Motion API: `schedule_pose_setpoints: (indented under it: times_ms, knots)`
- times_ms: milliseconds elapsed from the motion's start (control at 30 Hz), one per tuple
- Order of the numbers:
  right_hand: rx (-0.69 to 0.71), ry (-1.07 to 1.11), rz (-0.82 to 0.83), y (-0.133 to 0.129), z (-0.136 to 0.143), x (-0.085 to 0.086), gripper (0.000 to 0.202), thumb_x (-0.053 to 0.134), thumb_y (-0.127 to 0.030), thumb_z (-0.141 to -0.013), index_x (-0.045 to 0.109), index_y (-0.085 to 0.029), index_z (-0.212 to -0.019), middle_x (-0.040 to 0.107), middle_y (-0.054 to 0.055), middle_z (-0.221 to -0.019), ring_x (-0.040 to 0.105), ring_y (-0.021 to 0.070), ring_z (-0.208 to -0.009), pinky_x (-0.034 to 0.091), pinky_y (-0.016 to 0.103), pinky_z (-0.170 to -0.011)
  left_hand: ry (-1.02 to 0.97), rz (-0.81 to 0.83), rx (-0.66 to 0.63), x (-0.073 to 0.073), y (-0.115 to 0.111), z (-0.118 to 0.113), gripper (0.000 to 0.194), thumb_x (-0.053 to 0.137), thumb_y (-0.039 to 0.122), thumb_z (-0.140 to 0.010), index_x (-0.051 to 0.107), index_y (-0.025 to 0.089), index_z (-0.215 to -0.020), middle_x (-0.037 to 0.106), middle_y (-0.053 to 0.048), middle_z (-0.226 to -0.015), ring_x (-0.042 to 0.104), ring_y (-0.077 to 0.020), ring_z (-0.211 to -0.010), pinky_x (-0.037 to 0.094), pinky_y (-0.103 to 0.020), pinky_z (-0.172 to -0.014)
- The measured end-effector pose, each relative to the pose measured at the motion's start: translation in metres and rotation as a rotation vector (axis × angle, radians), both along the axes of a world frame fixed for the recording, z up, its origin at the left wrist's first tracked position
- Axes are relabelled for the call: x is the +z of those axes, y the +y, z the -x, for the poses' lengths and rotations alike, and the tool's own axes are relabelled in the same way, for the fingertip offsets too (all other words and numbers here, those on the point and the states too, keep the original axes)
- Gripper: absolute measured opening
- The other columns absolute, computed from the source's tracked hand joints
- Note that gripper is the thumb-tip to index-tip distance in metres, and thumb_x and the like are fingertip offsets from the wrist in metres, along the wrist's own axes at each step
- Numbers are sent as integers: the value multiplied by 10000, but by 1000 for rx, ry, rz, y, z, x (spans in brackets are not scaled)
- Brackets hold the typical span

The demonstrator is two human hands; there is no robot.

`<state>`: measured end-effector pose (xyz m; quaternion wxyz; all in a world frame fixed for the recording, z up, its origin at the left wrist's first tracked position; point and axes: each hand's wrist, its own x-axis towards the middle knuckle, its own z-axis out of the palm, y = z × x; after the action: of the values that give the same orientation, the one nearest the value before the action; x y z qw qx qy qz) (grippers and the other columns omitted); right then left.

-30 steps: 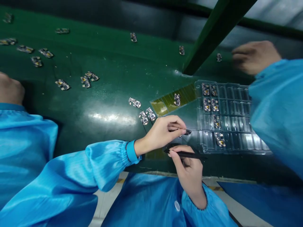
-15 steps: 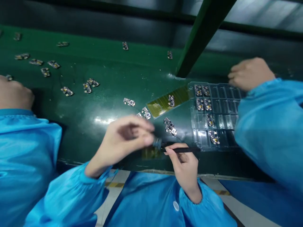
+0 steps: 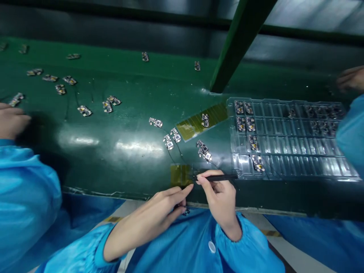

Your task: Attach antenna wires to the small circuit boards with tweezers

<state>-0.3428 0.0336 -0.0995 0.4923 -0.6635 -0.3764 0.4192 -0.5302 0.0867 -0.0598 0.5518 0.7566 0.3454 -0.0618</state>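
My right hand holds black tweezers in a pinch, their tips pointing left at the edge of a small amber tape sheet. That sheet lies near the table's front edge. My left hand is just below it, index finger stretched to the sheet's lower right corner. A small circuit board shows under the left fingers, held by the thumb and curled fingers and mostly hidden. Several circuit boards with thin black wires, such as one, lie beyond my hands.
A clear compartment tray with several boards stands at right. A longer amber tape strip bears one board. A green post rises behind. More boards lie at left. Co-workers' hands show at left and right.
My left hand has dropped toward the table edge with the circuit board, its index finger now reaching to the tape sheet. My right hand barely moved. The right co-worker's arm drew back off the tray.
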Motion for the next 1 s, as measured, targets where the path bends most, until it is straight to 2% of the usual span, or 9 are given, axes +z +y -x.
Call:
schedule_pose_setpoints:
  times_ms: [267,433,600,700,800,867,1000]
  knots:
    - [23,16,-9,0,-2,1,46,670,-232,-896,697,-213,-864,726,6,-838,732,150,-759,582,239,-697,14,13,5,0,-3,1,603,455,257,-1021,217,406,-1555,631,5,-1097,621,-168,-989,501,-268,-860]
    - [-51,128,-15,4,-5,11,67,694,-252,-874,674,-197,-839,725,8,-759,739,162,-673,610,252,-645,13,20,11,-1,-2,1,603,489,274,-1005,258,410,-1545,639,8,-1078,618,-178,-992,503,-267,-850]
    - [-97,144,7,8,-14,19,112,713,-295,-860,674,-193,-833,730,6,-705,734,165,-628,611,256,-621,14,39,65,-5,-2,3,614,501,261,-996,265,418,-1541,652,13,-1104,611,-174,-1021,500,-283,-902]
    - [-144,192,2,9,-19,15,124,726,-307,-859,681,-193,-844,737,5,-731,727,149,-628,607,246,-631,-20,83,92,-7,1,1,608,532,229,-969,336,378,-1524,676,4,-1093,635,-171,-987,517,-290,-890]
    - [-191,291,-15,9,-23,9,130,734,-313,-862,677,-196,-864,744,3,-769,718,131,-631,595,233,-633,-70,143,139,-7,5,-2,496,530,196,-954,507,317,-1435,707,-3,-1004,667,-158,-890,542,-292,-854]
    - [-214,344,-22,9,-26,7,143,740,-319,-858,670,-195,-874,743,5,-781,714,133,-633,595,244,-634,-87,159,197,-4,8,-4,423,539,199,-946,597,290,-1355,721,-8,-976,677,-156,-875,551,-296,-850]
    - [-242,367,-37,7,-32,13,161,750,-322,-846,667,-186,-865,733,17,-795,705,143,-627,600,269,-625,-132,236,343,0,10,-6,319,591,227,-921,677,234,-1228,732,-18,-913,685,-156,-829,570,-280,-785]
